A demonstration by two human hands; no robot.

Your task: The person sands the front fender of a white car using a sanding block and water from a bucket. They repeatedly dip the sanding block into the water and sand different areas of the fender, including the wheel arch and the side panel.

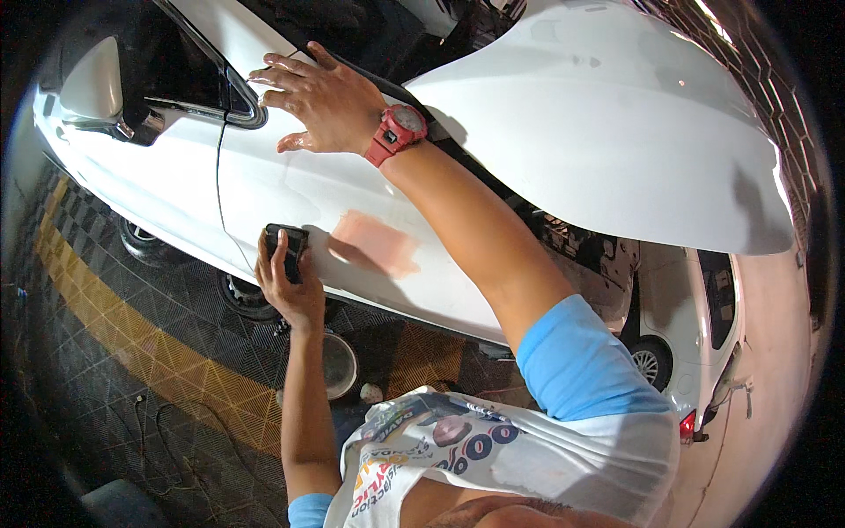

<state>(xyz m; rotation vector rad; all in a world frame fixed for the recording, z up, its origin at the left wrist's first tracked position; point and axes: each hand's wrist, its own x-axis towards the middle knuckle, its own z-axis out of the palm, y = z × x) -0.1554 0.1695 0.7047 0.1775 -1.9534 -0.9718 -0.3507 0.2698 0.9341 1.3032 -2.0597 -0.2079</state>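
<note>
My left hand [292,295] is wrapped round a black block [286,253], which looks like a sanding block. It presses the block against the lower part of a white car fender [378,198], just left of a reddish-brown smoothed patch [374,244]. My right hand [330,99] spreads its fingers over the top of the fender, by the base of the windshield pillar. It holds nothing; whether the palm rests on the panel I cannot tell. A red wristwatch [396,134] is on the right wrist.
The raised white hood [607,114] stands at upper right, with the engine bay below it. A side mirror [95,79] juts out at left. On the tiled floor are a round container [339,365], a tire [242,297] and a cable [145,440]. Another white car [678,299] stands at right.
</note>
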